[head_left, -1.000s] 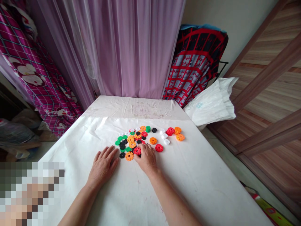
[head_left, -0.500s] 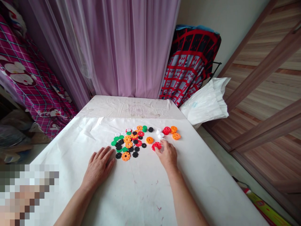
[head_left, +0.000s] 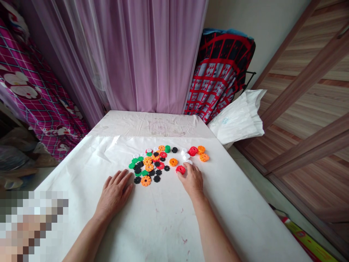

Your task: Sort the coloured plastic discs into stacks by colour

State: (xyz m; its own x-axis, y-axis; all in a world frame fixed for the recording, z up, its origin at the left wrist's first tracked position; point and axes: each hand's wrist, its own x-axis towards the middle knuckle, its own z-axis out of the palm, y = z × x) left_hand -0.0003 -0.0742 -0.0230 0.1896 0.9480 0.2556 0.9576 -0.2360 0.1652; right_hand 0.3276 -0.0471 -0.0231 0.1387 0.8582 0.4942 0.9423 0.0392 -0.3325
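While the left rests, the right hand point(head_left: 192, 178) touches red discs point(head_left: 180, 170).

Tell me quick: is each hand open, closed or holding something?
Left hand: open, flat on the white cloth.
Right hand: at a red disc; grip cannot be told.

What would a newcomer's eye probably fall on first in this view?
Probably the mixed pile of bright notched discs in the middle of the white-covered table, between the two hands. Next, perhaps, the purple curtain behind the table, and the red-and-black patterned cloth to its right.
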